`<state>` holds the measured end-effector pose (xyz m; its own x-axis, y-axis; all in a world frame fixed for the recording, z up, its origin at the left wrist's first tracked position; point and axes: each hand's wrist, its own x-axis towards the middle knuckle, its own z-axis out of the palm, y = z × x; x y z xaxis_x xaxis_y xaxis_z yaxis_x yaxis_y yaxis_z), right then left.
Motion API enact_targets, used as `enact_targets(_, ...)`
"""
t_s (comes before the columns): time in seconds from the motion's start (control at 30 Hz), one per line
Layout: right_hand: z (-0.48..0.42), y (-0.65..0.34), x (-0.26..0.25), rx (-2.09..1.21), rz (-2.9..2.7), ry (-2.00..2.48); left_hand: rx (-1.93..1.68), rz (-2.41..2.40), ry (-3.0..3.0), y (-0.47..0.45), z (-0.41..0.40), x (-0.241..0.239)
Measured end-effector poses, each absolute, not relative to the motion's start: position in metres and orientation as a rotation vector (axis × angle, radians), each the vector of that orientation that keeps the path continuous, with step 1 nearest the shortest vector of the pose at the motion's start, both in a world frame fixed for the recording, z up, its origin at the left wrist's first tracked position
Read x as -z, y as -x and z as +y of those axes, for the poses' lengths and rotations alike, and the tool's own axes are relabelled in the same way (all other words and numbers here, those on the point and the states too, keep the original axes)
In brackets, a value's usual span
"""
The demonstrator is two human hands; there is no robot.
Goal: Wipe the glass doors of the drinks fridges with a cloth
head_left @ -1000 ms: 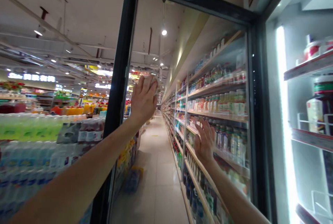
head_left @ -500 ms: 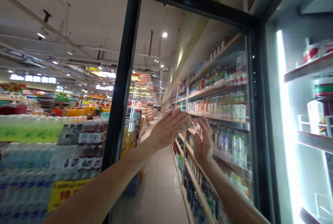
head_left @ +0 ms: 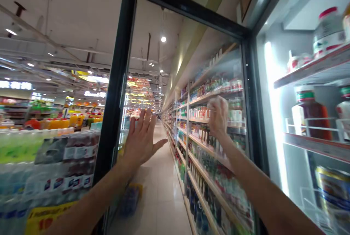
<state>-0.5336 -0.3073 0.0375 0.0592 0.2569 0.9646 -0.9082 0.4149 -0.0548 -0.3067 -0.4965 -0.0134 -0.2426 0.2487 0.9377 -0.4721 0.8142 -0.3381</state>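
Observation:
I face an open fridge door with a black frame (head_left: 113, 82) and a glass pane (head_left: 175, 60). My left hand (head_left: 142, 140) lies flat against the glass near the frame's left side, fingers spread, holding nothing. My right hand (head_left: 218, 116) is higher and further right on the same pane, fingers curled over a small pale cloth (head_left: 218, 101) pressed to the glass. Through the pane I see a long aisle and shelves of drinks.
The lit fridge interior on the right has shelves with a dark juice bottle (head_left: 310, 113) and a white jar with a red lid (head_left: 328, 27). Stacked packs of bottled drinks (head_left: 54, 155) stand at the left. A tiled aisle floor (head_left: 161, 191) runs ahead.
The cloth went from my left hand to my right. My left hand dropped lower and opened flat on the glass. My right hand rose up the pane with the cloth.

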Motion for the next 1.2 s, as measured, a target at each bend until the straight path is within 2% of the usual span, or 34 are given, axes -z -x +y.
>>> enact_targets(0.07,-0.295,0.549,-0.033,-1.111,-1.136,-0.567,-0.688,-1.661,-0.189,0.31,-0.496,0.013)
enact_targets(0.13,-0.309,0.536,-0.021,-1.072,-1.114,-0.614,-0.68,-1.631,-0.182,0.312,-0.497,0.013)
enact_targets(0.23,-0.349,0.497,-0.002,-0.676,-1.135,-0.988,-0.654,-1.61,-0.155,0.313,-0.5,0.013)
enact_targets(0.3,-0.355,0.492,0.001,-0.548,-1.175,-1.061,-0.638,-1.608,-0.143,0.314,-0.502,0.013)
enact_targets(0.5,-0.307,0.549,-0.016,-1.018,-1.32,-0.461,-0.588,-1.626,-0.169,0.319,-0.502,0.015)
enact_targets(0.63,-0.33,0.522,-0.014,-0.581,-1.243,-0.948,-0.614,-1.603,-0.173,0.32,-0.502,0.015)
enact_targets(0.7,-0.331,0.52,-0.02,-0.503,-1.248,-1.039,-0.628,-1.597,-0.178,0.319,-0.502,0.015)
enact_targets(0.83,-0.29,0.561,-0.044,-1.058,-1.335,-0.514,-0.632,-1.605,-0.185,0.318,-0.498,0.014)
enact_targets(0.9,-0.281,0.573,-0.048,-1.183,-1.318,-0.391,-0.634,-1.6,-0.183,0.317,-0.497,0.014)
enact_targets(0.97,-0.291,0.566,-0.041,-1.057,-1.311,-0.531,-0.641,-1.588,-0.186,0.318,-0.496,0.014)
enact_targets(1.1,-0.313,0.542,-0.023,-0.499,-1.285,-1.021,-0.652,-1.577,-0.193,0.319,-0.497,0.015)
enact_targets(1.13,-0.31,0.542,-0.022,-0.508,-1.311,-0.991,-0.652,-1.576,-0.194,0.319,-0.497,0.015)
enact_targets(1.2,-0.297,0.548,-0.025,-0.754,-1.408,-0.718,-0.645,-1.579,-0.195,0.319,-0.497,0.015)
